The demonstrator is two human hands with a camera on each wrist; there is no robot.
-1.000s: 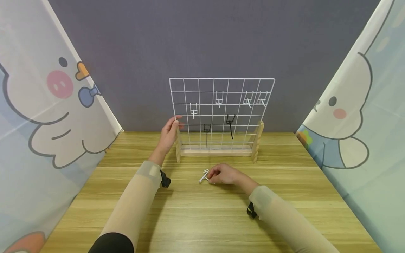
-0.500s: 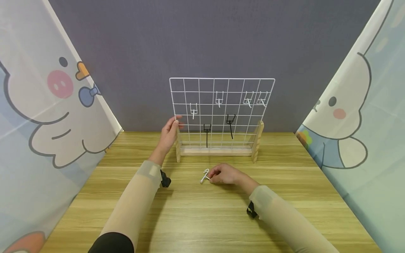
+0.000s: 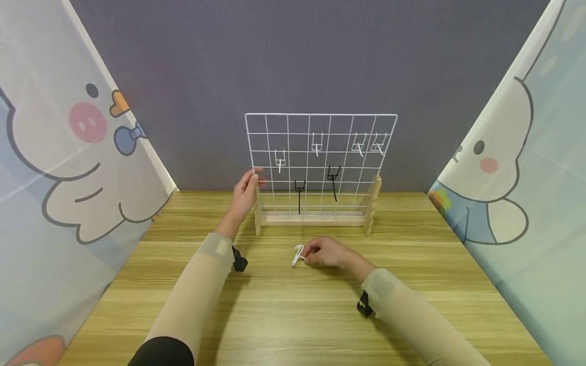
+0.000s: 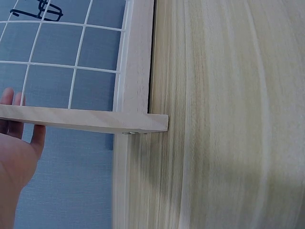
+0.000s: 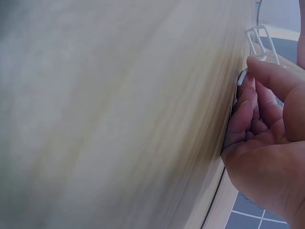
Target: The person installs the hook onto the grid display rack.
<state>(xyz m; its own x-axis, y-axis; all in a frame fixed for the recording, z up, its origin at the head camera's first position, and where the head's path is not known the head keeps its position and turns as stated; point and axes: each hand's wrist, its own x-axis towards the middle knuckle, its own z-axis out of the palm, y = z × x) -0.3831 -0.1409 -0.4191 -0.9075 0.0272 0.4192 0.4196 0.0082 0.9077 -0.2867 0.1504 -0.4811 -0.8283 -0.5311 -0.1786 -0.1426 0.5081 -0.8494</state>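
A white wire grid rack (image 3: 320,114) stands upright in a wooden base (image 3: 311,220). In the head view my left hand (image 3: 244,195) grips the rack's left side, at the top of the wooden side post (image 4: 81,118). The left wrist view shows the thumb and fingers on either side of that post. In front of the base, my right hand (image 3: 326,252) pinches a small white wire hook (image 3: 297,255) between thumb and fingers, just over the table. The hook's prong end (image 5: 242,77) shows at the fingertips in the right wrist view; part of it is hidden by the fingers.
Several white hooks, among them a left one (image 3: 280,161) and a middle one (image 3: 317,148), hang on the grid. Two black hooks (image 3: 299,195) hang lower. The wood-grain table (image 3: 293,315) meets a grey back wall (image 3: 320,56). Cartoon-print cloths flank both sides.
The white hook in my right hand has turned slightly and shifted a little to the right. My left hand keeps its place on the rack's side post.
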